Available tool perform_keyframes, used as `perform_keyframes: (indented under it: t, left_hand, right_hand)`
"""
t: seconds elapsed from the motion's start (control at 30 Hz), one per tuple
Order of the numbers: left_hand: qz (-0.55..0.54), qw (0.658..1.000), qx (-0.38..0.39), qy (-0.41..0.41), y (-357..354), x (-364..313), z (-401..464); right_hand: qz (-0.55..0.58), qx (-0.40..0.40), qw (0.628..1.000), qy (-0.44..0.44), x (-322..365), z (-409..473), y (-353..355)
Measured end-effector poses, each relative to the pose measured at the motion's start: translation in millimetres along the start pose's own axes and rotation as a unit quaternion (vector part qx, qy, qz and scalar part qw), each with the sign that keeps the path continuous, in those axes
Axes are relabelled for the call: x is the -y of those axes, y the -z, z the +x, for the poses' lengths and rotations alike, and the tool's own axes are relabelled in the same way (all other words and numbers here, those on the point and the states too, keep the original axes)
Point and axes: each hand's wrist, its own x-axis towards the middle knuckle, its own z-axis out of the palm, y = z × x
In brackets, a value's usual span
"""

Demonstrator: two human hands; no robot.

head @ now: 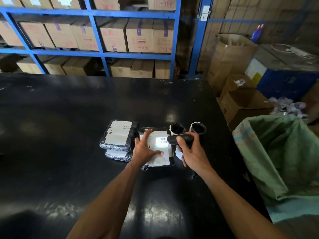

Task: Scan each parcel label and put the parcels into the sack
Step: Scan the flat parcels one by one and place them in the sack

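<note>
A flat black parcel (159, 157) with a white label lies on the black table (69, 126). My left hand (145, 149) presses flat on its label, fingers spread. My right hand (191, 152) grips a black handheld scanner (179, 139) just right of the parcel; its light falls on the barcode (163, 141). To the left sits a stack of black parcels (119, 135) with white labels, another parcel (117, 155) poking out beneath. Two rolled black parcels (177, 129) (198, 128) stand behind the scanner. The green sack (279, 161) hangs open at the table's right edge.
Blue shelving (96, 35) filled with cardboard boxes runs behind the table. Open cardboard boxes (241, 100) and crumpled plastic waste (288, 107) lie on the floor at the right, beyond the sack. A blue container (284, 83) stands at the far right.
</note>
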Motion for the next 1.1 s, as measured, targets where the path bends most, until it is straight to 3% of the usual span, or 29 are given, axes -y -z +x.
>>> perform_keyframes:
  t: [0.4, 0.6, 0.97, 1.1]
  left_hand:
    - [0.004, 0.999, -0.033, -0.006, 21.7, 22.8, -4.9]
    - [-0.026, 0.996, -0.083, 0.014, 50.7, 34.2, -12.3]
    - [-0.084, 0.989, -0.117, 0.024, 51.3, 40.1, -40.7]
    - [-0.123, 0.987, -0.104, 0.015, 32.7, 32.1, -37.2]
  right_hand:
    - [0.008, 0.017, 0.995, -0.096, -34.4, -5.5, -18.2]
    - [-0.19, 0.03, 0.97, -0.148, -77.6, -7.5, -38.6]
    - [-0.227, 0.082, 0.954, -0.176, -98.7, -9.4, -48.1]
    - [-0.305, 0.064, 0.941, -0.132, -81.0, -7.0, -25.4]
